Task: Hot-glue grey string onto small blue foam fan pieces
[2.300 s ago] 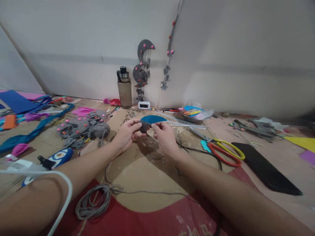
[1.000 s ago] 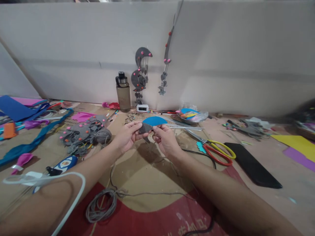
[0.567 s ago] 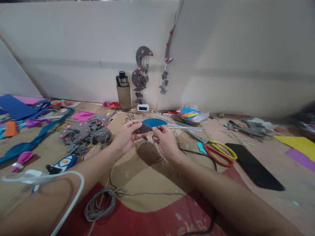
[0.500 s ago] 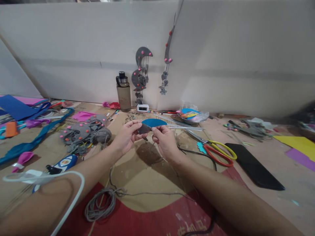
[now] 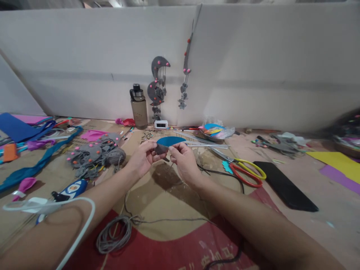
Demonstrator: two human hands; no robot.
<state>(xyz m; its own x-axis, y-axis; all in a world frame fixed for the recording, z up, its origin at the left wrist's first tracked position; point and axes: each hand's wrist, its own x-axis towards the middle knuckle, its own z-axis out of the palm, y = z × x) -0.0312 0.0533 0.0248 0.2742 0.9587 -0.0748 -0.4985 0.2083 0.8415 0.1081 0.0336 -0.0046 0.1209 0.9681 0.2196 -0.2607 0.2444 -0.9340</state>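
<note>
both hands pinch one small grey felt piece (image 5: 161, 149) between them: left hand (image 5: 140, 160), right hand (image 5: 182, 163), raised above the cardboard (image 5: 157, 195) for close work.

Small dark-grey felt piece (image 5: 161, 149), roughly level, aloft between the left hand (image 5: 140, 160) and the right hand (image 5: 182, 162).
</note>
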